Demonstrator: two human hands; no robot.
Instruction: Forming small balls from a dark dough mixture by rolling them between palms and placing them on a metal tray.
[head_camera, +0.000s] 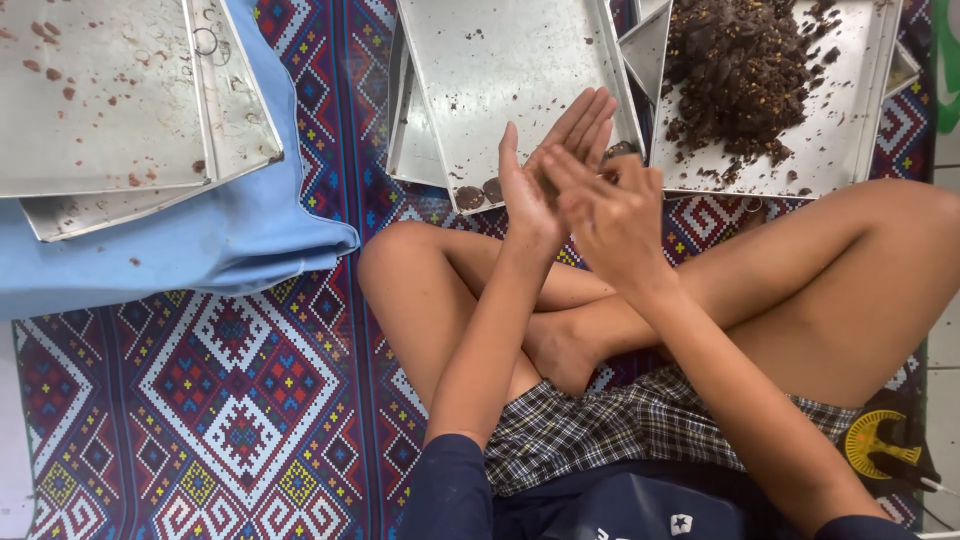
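Left hand (535, 190) and right hand (610, 215) press together, fingers straight, probably rolling dark paste hidden between the palms. Keep pressure even. The paste heap (740, 70) fills the right steel tray (860, 120).

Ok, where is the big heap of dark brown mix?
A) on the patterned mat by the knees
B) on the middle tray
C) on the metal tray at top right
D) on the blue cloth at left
C: the heap sits on the top-right tray, beyond the pressed-together hands.

Dark brown dough heap (740, 70) piled on right metal tray (850, 130); two flat discs (480, 193) on middle tray (520, 60).
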